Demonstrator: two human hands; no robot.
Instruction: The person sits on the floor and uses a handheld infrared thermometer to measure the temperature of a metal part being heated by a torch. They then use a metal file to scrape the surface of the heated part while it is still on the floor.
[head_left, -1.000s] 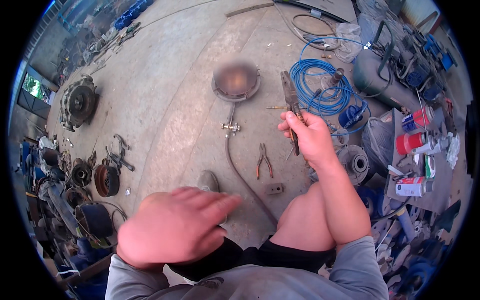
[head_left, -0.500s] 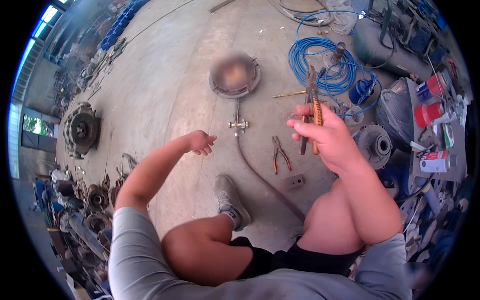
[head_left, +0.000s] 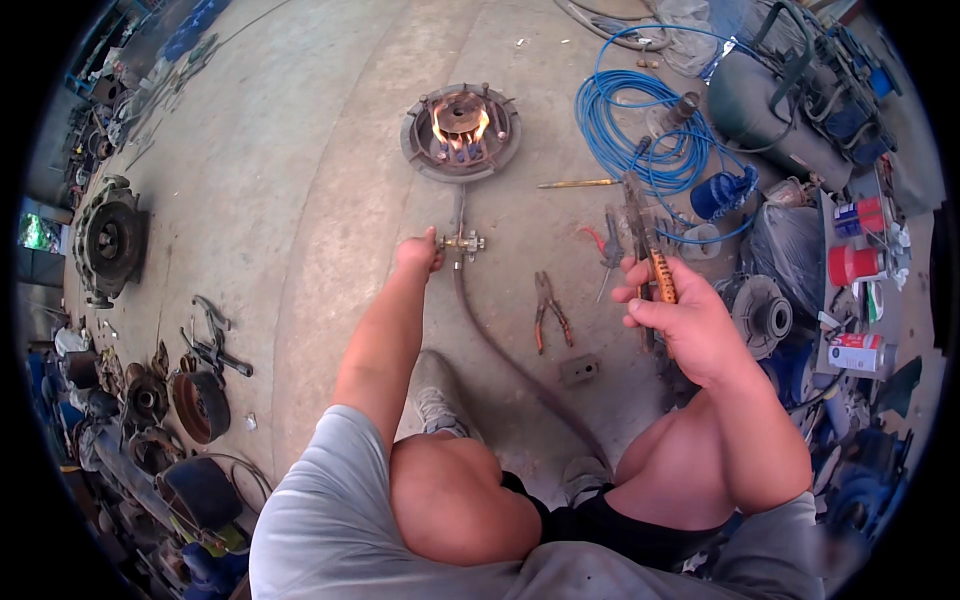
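My left hand (head_left: 418, 252) is closed at the left end of the brass valve (head_left: 470, 243), gripping its knob. A pipe runs from this valve to a round gas burner (head_left: 411, 150), where orange flames rise around a rusty metal disc (head_left: 461, 112). From the valve's near side a rubber hose (head_left: 490, 335) curves back toward my feet. Held up over the floor, my right hand (head_left: 685, 315) is wrapped round orange-handled pliers (head_left: 664, 278), jaws pointing away from me. Another pair of pliers (head_left: 543, 300) lies on the concrete between my hands.
Beyond my right hand are a coiled blue hose (head_left: 600, 135), a red-handled tool (head_left: 608, 245) and a dark tank (head_left: 775, 120). A small metal block (head_left: 578, 370) sits near my right foot. Cans (head_left: 855, 262) stand at right; a large round machine part (head_left: 108, 240) is at left.
My left hand has moved forward and right from the air onto the valve knob, its fingers closing. My right hand, still holding the pliers, has come slightly lower and nearer me.
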